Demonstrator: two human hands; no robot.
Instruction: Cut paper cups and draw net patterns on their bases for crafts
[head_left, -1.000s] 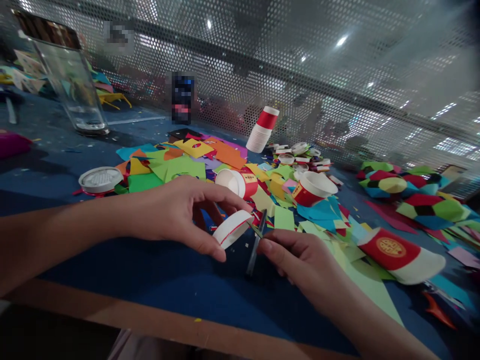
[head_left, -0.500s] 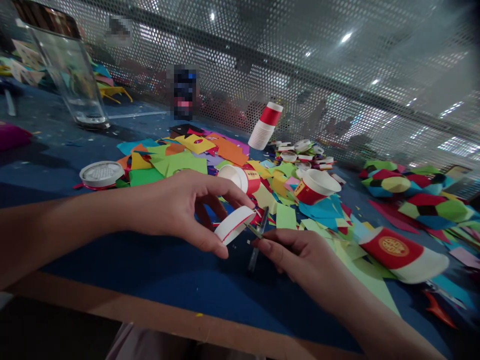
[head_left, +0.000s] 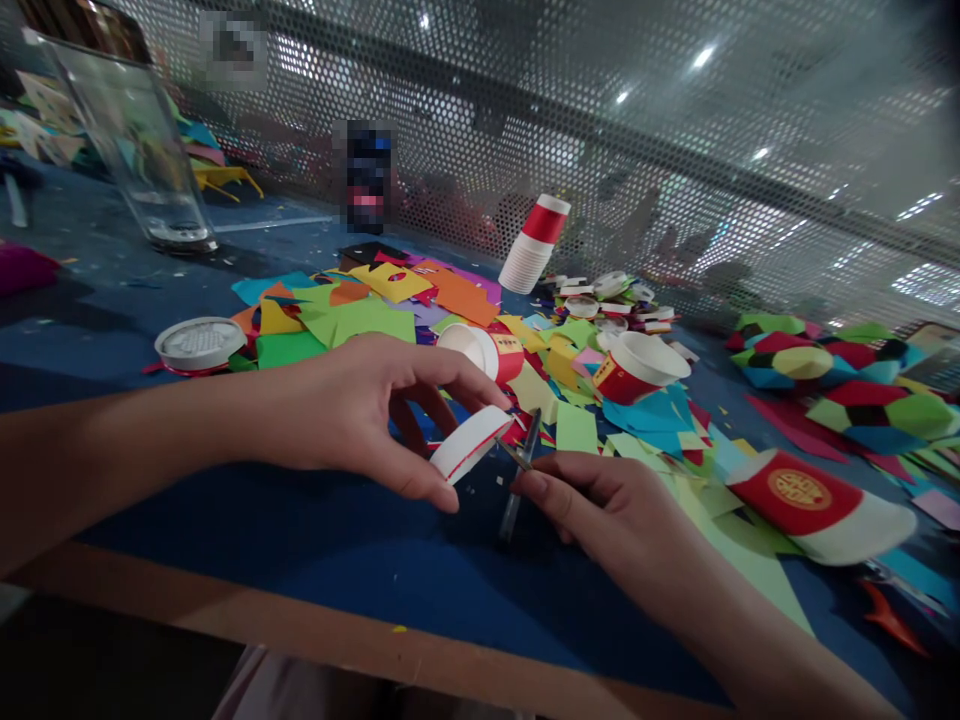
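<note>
My left hand [head_left: 375, 410] grips the cut-off bottom of a paper cup [head_left: 466, 445] between thumb and fingers. It is a shallow white disc, tilted, with a thin red edge. In my right hand [head_left: 592, 500] a slim, pointed metal tool [head_left: 514, 455] is pinched between thumb and forefinger; its exact kind is unclear. The tool's tip is at the cup bottom's right edge; whether it touches cannot be told. Beneath the tool, a clear pen-like stick [head_left: 511, 515] lies on the blue table [head_left: 300, 530].
Coloured paper scraps [head_left: 375, 322] cover the middle. Around them are a cut paper cup [head_left: 641, 365], a lying red-and-white cup [head_left: 814, 505], a cup stack [head_left: 534, 245], a round white lid [head_left: 199, 344], a glass bottle [head_left: 142, 150] and orange-handled scissors [head_left: 892, 615]. A perforated metal screen [head_left: 465, 130] stands behind.
The view has shifted slightly. Both hands keep their grips, and the tool's tip sits slightly farther right and higher along the cup bottom's edge.
</note>
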